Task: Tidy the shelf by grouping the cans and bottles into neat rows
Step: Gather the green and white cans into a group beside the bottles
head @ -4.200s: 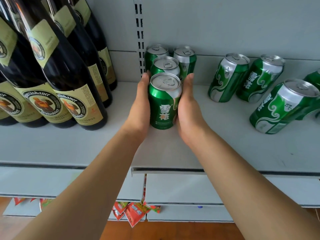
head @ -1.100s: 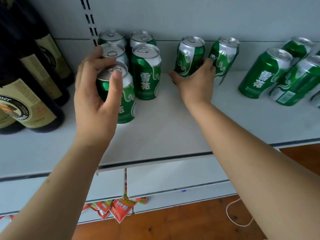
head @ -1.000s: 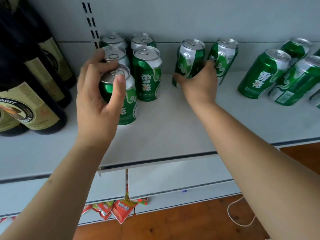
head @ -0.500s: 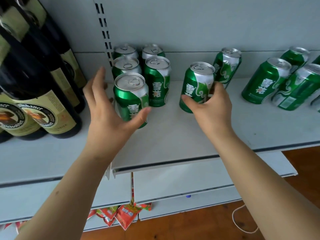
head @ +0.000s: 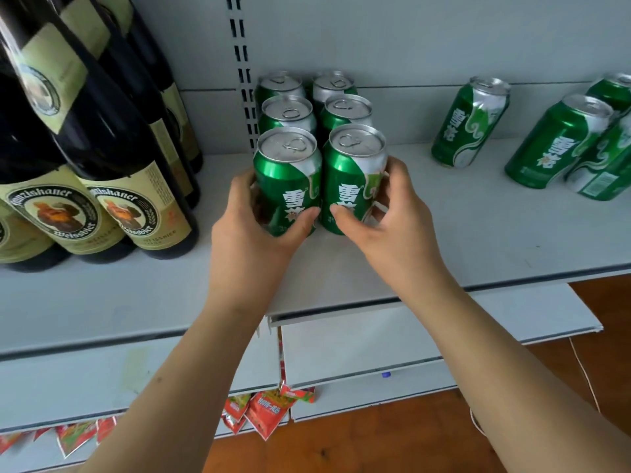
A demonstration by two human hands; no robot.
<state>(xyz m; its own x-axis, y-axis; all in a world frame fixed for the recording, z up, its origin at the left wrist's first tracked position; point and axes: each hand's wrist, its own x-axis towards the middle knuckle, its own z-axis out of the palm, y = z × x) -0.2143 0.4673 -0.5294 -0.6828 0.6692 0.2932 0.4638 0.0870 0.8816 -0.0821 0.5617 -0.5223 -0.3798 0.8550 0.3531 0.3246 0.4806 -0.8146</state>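
Six upright green aluminium beer cans stand two abreast, three deep, at the shelf [head: 478, 240] back wall. The left hand [head: 252, 233] grasps the front-left can [head: 286, 179], the right hand [head: 392, 216] the front-right can [head: 353, 172] — touching. Four more cans stand scattered toward the right edge; dark glass Weissbier bottles [head: 112, 158] crowd the left.

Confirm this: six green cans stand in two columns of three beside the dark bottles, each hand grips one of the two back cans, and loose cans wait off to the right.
Wrong in one respect: in the head view the left hand and right hand grip the two front cans, not the back ones. Six green cans do stand in two columns of three beside the dark bottles, and loose cans wait to the right.
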